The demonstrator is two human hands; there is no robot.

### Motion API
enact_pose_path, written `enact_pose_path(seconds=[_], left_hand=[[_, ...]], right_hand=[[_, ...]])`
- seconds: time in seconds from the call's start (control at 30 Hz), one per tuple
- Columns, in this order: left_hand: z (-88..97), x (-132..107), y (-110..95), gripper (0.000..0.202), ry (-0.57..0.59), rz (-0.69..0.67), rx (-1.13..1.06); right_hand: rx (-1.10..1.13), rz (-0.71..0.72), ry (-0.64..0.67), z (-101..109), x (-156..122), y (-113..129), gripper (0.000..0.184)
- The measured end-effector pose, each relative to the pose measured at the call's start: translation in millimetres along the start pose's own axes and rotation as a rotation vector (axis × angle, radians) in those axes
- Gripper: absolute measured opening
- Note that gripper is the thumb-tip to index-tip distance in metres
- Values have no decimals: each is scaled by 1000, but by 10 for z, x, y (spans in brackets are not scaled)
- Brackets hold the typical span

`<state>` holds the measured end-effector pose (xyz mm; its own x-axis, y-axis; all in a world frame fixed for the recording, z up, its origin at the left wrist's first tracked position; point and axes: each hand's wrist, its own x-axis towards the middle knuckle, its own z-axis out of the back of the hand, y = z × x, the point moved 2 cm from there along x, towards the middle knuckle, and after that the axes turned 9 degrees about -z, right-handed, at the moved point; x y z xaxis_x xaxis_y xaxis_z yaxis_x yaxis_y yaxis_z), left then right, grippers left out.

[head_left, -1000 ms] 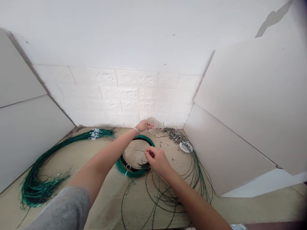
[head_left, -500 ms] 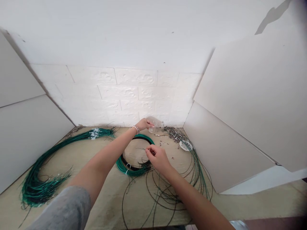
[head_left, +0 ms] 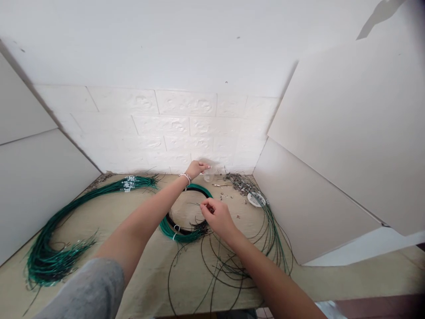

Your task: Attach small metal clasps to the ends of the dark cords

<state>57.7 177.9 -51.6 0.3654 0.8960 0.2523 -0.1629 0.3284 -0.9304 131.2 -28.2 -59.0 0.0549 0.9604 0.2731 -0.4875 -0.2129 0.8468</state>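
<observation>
My left hand (head_left: 195,169) reaches to the back of the table near the wall, fingers closed on a small clear plastic cup (head_left: 209,173). My right hand (head_left: 216,216) is closed in a pinch on a thin green wire end, just right of a coiled bundle of green and black wire (head_left: 181,231). Loose dark wire loops (head_left: 229,266) spread over the table beneath my right forearm.
A long sheaf of green wires (head_left: 63,221) with white tips curves along the left of the tan table (head_left: 139,283). A pile of small metal parts (head_left: 241,182) and a white lid (head_left: 255,200) lie at the back right. White panels close in both sides.
My left hand lifted the clear cup a little off the table near the wall. My right hand shifted slightly up and left with the wire.
</observation>
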Motion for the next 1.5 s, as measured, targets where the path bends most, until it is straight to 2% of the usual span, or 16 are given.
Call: enact_pose_path(seconds=[0.13, 0.27, 0.37, 0.43, 0.57, 0.73, 0.97, 1.13, 1.37, 1.5], left_hand=[[20, -32, -40, 28, -142, -9, -124], [65, -277, -146, 31, -241, -4, -294], [92, -610, -208, 30, -225, 50, -420], [90, -852, -226, 23, -165, 173, -652], [114, -1234, -268, 20, -126, 371, -870], [134, -1479, -321, 20, -96, 360, -946], [61, -1672, -305, 20, -31, 364, -961], [31, -1695, -315, 12, -32, 381, -991], [11, -1713, -344, 13, -51, 331, -1032], [1, -1719, -345, 13, 0, 354, -1054]], right_hand=[[-4, -5, -12, 14, 3, 12, 18], [-5, -9, -13, 41, 6, 37, 17], [14, -18, -24, 56, 1, 51, 16], [26, -25, -46, 65, -3, 50, 16], [43, -28, -93, 84, 1, 29, 17], [87, -61, -124, 95, 22, -3, 21], [105, -88, -178, 124, -2, 7, 24], [101, -63, -238, 154, -29, 36, 24], [100, -48, -259, 146, -37, 35, 24], [100, -30, -266, 147, -45, 54, 23]])
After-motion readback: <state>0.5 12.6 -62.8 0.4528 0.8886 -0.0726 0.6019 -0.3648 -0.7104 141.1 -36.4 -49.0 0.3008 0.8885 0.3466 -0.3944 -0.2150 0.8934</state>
